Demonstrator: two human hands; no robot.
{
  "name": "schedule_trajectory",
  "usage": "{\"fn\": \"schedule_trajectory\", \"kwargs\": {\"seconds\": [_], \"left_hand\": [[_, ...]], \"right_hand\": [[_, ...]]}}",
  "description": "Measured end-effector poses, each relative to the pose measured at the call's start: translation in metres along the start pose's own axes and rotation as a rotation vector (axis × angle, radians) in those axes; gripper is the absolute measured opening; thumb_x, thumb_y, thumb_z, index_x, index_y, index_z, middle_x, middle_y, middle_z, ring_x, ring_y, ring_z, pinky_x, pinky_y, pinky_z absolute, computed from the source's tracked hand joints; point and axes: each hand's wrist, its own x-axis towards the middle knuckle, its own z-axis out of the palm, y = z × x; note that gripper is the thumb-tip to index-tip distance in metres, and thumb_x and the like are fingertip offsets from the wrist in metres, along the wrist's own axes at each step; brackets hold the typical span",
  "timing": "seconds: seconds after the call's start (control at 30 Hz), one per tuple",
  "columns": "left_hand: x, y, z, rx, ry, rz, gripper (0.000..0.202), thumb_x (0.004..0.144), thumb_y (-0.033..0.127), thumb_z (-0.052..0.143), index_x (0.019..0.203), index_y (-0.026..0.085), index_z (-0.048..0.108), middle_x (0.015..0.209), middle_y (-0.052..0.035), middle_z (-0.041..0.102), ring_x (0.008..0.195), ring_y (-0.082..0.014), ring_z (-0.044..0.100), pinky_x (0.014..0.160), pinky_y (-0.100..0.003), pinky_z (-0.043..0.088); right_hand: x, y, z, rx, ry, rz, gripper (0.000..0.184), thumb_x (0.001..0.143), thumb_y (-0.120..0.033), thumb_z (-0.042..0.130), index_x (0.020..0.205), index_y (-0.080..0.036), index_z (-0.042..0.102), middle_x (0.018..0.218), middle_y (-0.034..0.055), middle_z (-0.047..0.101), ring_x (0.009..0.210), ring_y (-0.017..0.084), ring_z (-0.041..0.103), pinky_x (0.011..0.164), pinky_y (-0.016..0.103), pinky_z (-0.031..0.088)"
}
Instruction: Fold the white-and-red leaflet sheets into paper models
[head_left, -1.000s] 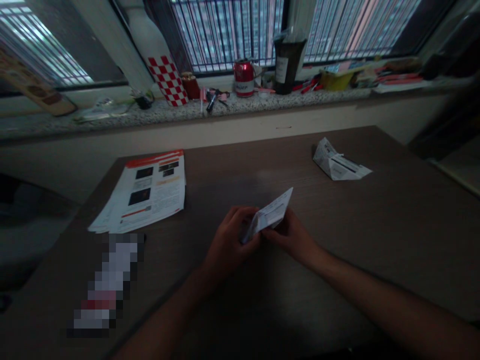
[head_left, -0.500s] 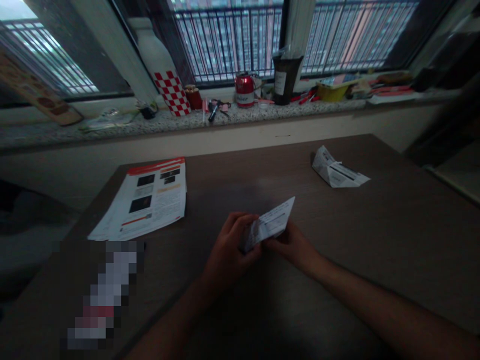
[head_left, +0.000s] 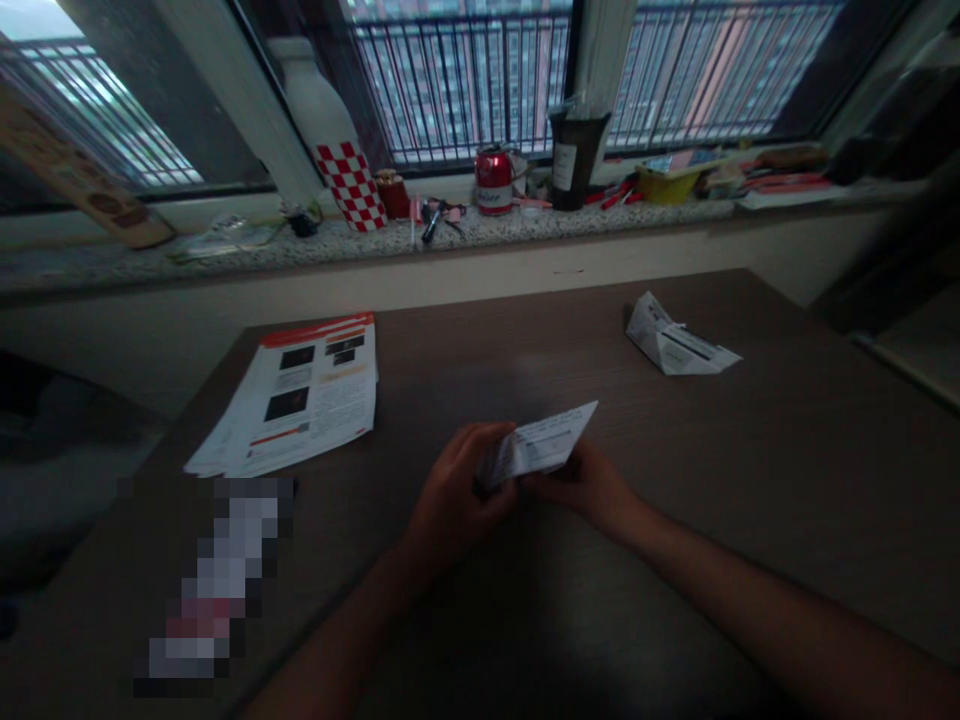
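Observation:
A folded sheet of printed white paper (head_left: 546, 446) is held just above the brown wooden table (head_left: 787, 450) near its middle. My left hand (head_left: 454, 500) pinches the paper's left end with curled fingers. Fingers of my right hand (head_left: 585, 485) grip its lower right edge from underneath. The paper's free corner points up and to the right.
A stack of printed leaflets with an orange header (head_left: 296, 395) lies at the table's left. Another folded paper (head_left: 675, 340) rests at the far right. A blurred-out object (head_left: 214, 590) sits front left. The stone windowsill (head_left: 225, 250) carries a red can (head_left: 493, 181), a dark cup (head_left: 570, 160) and a checkered bottle (head_left: 337, 140).
The folded paper has tilted flatter, its free corner dropping lower and further right. Both hands stay closed on it and have barely shifted.

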Motion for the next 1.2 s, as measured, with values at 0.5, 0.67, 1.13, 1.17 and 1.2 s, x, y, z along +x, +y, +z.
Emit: {"fn": "schedule_trajectory", "kwargs": {"seconds": [0.5, 0.67, 1.13, 1.17, 1.2], "left_hand": [[0.002, 0.008, 0.001, -0.099, 0.025, 0.003, 0.029, 0.085, 0.010, 0.071, 0.110, 0.024, 0.062, 0.121, -0.0073, 0.071, 0.110, -0.0228, 0.070, 0.093, -0.035, 0.056], [0.003, 0.008, 0.000, -0.129, 0.032, -0.025, 0.026, 0.088, 0.009, 0.065, 0.110, 0.022, 0.063, 0.121, -0.0068, 0.072, 0.106, -0.0207, 0.071, 0.090, -0.033, 0.056], [0.004, 0.007, 0.000, -0.148, 0.042, -0.111, 0.026, 0.088, 0.013, 0.067, 0.113, 0.022, 0.064, 0.117, -0.0050, 0.073, 0.097, -0.0184, 0.070, 0.086, -0.031, 0.056], [0.004, 0.008, -0.001, -0.152, 0.044, -0.115, 0.027, 0.088, 0.013, 0.067, 0.113, 0.022, 0.064, 0.116, -0.0047, 0.073, 0.096, -0.0181, 0.070, 0.086, -0.031, 0.055], [0.004, 0.008, -0.001, -0.158, 0.046, -0.117, 0.026, 0.089, 0.013, 0.067, 0.113, 0.022, 0.064, 0.116, -0.0045, 0.073, 0.096, -0.0180, 0.070, 0.086, -0.031, 0.055]], "right_hand": [[-0.002, -0.009, 0.006, 0.106, -0.048, 0.029, 0.050, 0.070, -0.038, 0.094, 0.112, -0.024, 0.072, 0.115, 0.0090, 0.079, 0.109, 0.031, 0.075, 0.103, 0.053, 0.057], [-0.001, -0.005, 0.005, 0.047, -0.056, 0.008, 0.050, 0.074, -0.042, 0.091, 0.116, -0.024, 0.072, 0.118, 0.0107, 0.078, 0.115, 0.032, 0.072, 0.105, 0.056, 0.055], [0.001, 0.000, 0.007, 0.259, -0.023, 0.065, 0.055, 0.067, -0.030, 0.097, 0.115, -0.024, 0.072, 0.115, 0.0077, 0.077, 0.107, 0.026, 0.074, 0.100, 0.044, 0.058], [0.001, -0.001, 0.007, 0.263, -0.031, 0.066, 0.054, 0.067, -0.030, 0.097, 0.115, -0.024, 0.073, 0.114, 0.0074, 0.078, 0.106, 0.026, 0.074, 0.100, 0.044, 0.058], [0.001, -0.002, 0.007, 0.267, -0.039, 0.064, 0.054, 0.067, -0.030, 0.097, 0.115, -0.023, 0.072, 0.113, 0.0071, 0.078, 0.105, 0.025, 0.074, 0.099, 0.044, 0.058]]}}
